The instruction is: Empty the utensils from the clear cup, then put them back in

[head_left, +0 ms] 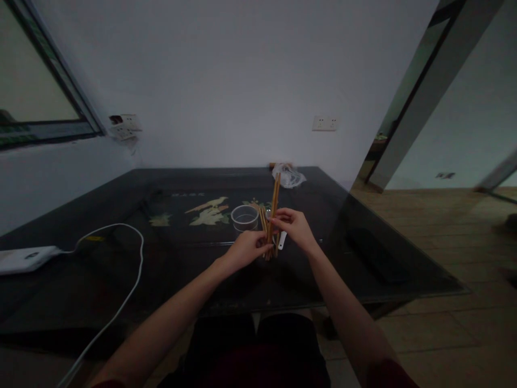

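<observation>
My left hand is closed around the lower end of a bundle of brown wooden chopsticks held upright over the dark table. My right hand pinches one long chopstick that sticks up above the rest. A small white object shows just under my right hand; I cannot make out what it is. A clear round plastic cup stands on the table just beyond my left hand.
A crumpled clear plastic bag lies at the table's far edge. At the left, a white device with a white cable loops over the table. Wall sockets are behind. Wooden floor is to the right.
</observation>
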A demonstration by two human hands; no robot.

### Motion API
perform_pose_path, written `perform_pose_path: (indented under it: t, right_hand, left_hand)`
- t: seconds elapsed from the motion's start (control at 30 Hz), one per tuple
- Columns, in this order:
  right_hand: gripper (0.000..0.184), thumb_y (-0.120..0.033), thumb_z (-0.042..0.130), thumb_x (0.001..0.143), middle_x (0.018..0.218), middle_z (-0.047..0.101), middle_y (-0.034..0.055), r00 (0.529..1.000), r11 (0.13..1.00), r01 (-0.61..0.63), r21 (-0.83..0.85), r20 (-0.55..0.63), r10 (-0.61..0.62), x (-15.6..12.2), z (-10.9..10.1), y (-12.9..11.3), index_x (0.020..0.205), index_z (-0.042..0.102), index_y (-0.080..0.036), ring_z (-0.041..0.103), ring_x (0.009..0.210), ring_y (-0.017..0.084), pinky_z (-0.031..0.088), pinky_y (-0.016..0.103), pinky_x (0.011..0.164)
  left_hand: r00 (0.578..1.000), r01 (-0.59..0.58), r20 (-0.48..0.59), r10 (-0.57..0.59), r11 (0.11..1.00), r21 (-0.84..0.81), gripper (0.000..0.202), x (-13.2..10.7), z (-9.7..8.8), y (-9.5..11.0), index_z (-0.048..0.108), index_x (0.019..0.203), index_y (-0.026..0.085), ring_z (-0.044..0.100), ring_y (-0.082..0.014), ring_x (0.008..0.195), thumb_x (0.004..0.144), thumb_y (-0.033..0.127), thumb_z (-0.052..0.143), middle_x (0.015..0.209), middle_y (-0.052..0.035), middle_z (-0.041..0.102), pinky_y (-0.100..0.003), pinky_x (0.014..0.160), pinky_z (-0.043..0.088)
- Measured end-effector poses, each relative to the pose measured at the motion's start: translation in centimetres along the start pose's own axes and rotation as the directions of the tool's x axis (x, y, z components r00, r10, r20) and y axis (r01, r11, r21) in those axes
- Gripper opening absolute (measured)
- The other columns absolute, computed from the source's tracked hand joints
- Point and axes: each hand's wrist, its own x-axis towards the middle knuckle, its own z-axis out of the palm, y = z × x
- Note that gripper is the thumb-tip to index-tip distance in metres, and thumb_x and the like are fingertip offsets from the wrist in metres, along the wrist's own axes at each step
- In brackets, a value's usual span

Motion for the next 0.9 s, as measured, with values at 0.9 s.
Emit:
perform_pose_path:
  t: [0.9]
  right_hand:
    - [0.022, -0.032, 0.068, 0.073, 0.083, 0.069, 0.0057, 0.967, 0.890, 0.246, -0.383, 0.152, -0.202, -1.1, 2.5, -1.5, 0.088, 0.068, -0.017, 0.064, 0.078, 0.019, 0.051, 0.025, 0.060]
  left_hand:
    - [0.993, -0.035, -0.111, 0.031, 0.999, -0.034, 0.017, -1.7, -0.5, -1.8, 0.063, 0.077, 0.013, 0.050, -0.0111, 0.059, 0.083, 0.027, 0.057, 0.065, 0.0004, 0.059, -0.021, 0.056, 0.035]
